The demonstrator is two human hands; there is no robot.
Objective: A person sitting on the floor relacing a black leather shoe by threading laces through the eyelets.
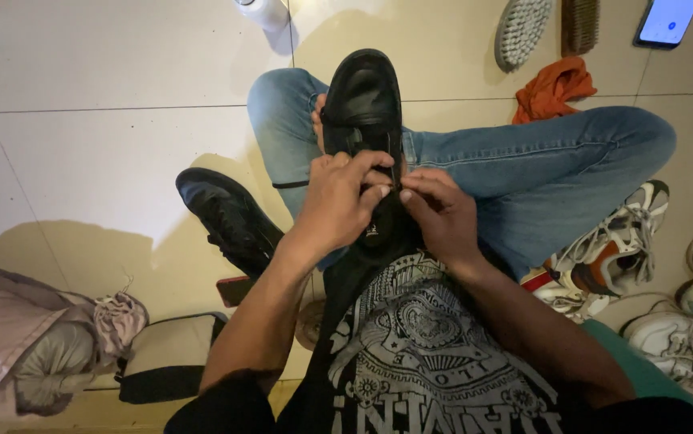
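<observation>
A black leather shoe [364, 92] rests on my lap, toe pointing away, over my crossed legs in blue jeans [539, 153]. My left hand [338, 201] pinches at the lace area of the shoe with thumb and fingers. Facing it, my right hand [440, 210] has its fingertips closed on the same spot. The lace itself is too dark to make out. A second black shoe [230, 215] lies on the tiled floor to my left.
Two brushes [521, 30] [579, 24], an orange cloth [553, 87] and a phone [668, 21] lie ahead right. Several worn sneakers [611, 253] crowd the right. A white bottle [266, 11] stands ahead. A bag and bundled clothes [41, 345] sit at left.
</observation>
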